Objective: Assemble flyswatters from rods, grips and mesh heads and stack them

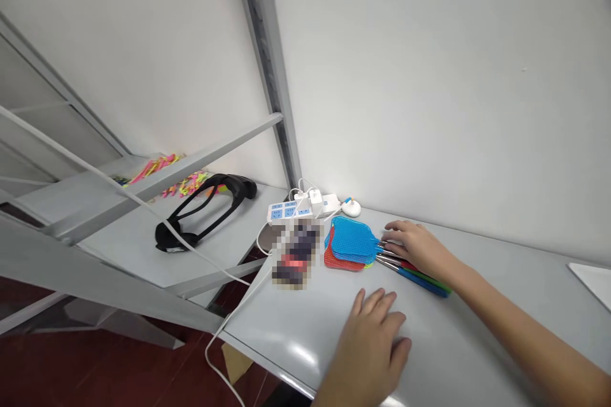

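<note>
A stack of fly swatters (353,240) lies on the grey shelf, with blue mesh heads on top and a red one beneath. Their thin metal shafts run to the right into coloured grips, with blue, green and red showing. Over the shafts and grips rests my right hand (415,245), its fingers stretched out and slightly apart; its thumb and the parts of the handles under the palm are hidden. My left hand (370,346) is nearer the shelf's front edge, fingers spread, holding nothing and apart from the swatters.
A blurred-out phone-like item (296,254) lies left of the swatters. Behind it are a white power strip (281,211) with plugs and a small round white device (351,208). Black headgear (233,194) sits on the adjoining shelf beside colourful strips (191,183). A white cable (210,346) hangs over the edge.
</note>
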`<state>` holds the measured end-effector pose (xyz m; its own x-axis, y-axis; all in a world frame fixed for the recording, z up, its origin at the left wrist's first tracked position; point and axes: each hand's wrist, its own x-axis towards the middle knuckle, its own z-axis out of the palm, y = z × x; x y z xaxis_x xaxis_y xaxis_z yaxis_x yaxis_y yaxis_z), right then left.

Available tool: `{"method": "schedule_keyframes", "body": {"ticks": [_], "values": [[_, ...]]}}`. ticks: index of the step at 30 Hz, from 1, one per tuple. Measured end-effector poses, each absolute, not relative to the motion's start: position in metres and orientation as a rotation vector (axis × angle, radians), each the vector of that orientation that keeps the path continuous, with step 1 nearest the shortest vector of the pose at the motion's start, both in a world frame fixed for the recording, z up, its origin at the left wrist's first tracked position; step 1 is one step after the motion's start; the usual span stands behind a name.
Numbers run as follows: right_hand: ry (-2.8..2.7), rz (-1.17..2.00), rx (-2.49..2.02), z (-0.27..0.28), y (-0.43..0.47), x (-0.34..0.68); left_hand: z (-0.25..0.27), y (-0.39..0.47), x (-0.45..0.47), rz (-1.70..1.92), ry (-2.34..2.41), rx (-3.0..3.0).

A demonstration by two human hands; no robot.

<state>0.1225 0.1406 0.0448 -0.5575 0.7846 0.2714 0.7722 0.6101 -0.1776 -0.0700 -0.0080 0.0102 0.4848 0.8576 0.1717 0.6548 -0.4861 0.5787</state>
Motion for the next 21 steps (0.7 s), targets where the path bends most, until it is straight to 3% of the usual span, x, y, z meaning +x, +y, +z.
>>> {"method": "schedule_keyframes", "body": {"ticks": [15, 21], "values": [[-2.301, -0.303, -1.200, 0.057, 0.095, 0.161, 0.012, -0.005, -0.072, 0.629, 1.220, 2.230], [-2.316, -0.389, -1.215, 0.014, 0.017, 0.197, 0.019, -0.006, -0.070, 0.679, 1.220, 2.242]]}}
